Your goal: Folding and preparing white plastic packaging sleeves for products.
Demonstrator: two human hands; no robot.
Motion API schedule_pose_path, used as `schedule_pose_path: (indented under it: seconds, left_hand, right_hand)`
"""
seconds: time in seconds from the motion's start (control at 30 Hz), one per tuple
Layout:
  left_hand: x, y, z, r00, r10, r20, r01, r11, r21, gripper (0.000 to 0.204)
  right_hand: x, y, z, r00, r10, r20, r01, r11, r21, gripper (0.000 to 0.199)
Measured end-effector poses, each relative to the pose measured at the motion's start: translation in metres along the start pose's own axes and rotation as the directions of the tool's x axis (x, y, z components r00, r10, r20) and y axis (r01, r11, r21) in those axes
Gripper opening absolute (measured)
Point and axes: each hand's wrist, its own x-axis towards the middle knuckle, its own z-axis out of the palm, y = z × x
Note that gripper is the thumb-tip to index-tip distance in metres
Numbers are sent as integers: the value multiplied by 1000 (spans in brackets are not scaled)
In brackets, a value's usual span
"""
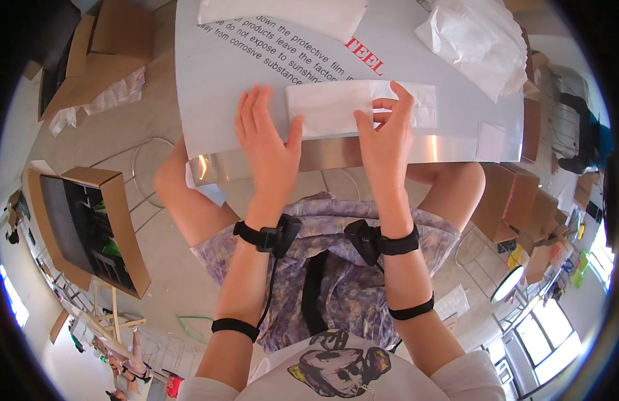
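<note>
A flat white folded packet (323,110) lies on the grey film-covered table (229,117) in front of me, with a clear plastic sleeve (424,107) showing at its right end. My left hand (268,137) is at the packet's left end, its fingers stretched out and apart, the thumb by the packet's edge. Over the right part of the packet, my right hand (386,137) has its fingers bent but spread, and the thumb tip rests on or just above the white surface. Neither hand visibly grips anything.
A crumpled white plastic bag (476,47) sits at the table's far right, and another white bundle (289,13) at the far edge. A pale square (491,142) lies near the right corner. Cardboard boxes (89,227) stand on the left, more boxes (513,204) on the right.
</note>
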Motion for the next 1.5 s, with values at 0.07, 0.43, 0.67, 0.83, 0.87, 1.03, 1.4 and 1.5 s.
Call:
schedule_pose_path:
  seconds: [0.07, 0.43, 0.67, 0.83, 0.87, 1.03, 1.4, 1.5]
  left_hand:
    - [0, -2, 0, 1000, 6, -2, -6, 1000, 31, 64]
    - [3, 5, -3, 998, 60, -27, -59, 998, 35, 63]
    - [0, 30, 7, 922, 264, 284, -308, 943, 126, 61]
    - [-7, 22, 22, 926, 216, 308, -292, 930, 224, 69]
    - [-8, 21, 21, 935, 206, 288, -279, 929, 242, 74]
    - [-7, 30, 19, 952, 133, 274, -219, 925, 310, 83]
    - [92, 36, 17, 960, 265, 90, -267, 964, 10, 23]
    - [120, 57, 37, 940, 271, 206, -293, 953, 81, 27]
  right_hand:
    - [0, 0, -1, 1000, -15, 2, 15, 1000, -21, 61]
    - [-4, -1, -4, 931, -328, -161, 250, 894, -373, 60]
    - [-6, -11, 14, 971, -56, 231, -168, 520, 837, 49]
    - [4, 20, 27, 956, 28, 292, -292, 195, 936, 58]
    - [4, 21, 28, 956, 25, 292, -291, 198, 936, 58]
    - [8, 18, 25, 960, 24, 280, -280, 173, 944, 58]
    - [-16, 26, -39, 823, -129, 553, -509, 261, 820, 46]
    - [-32, 38, -48, 770, -159, 618, -559, 300, 773, 39]
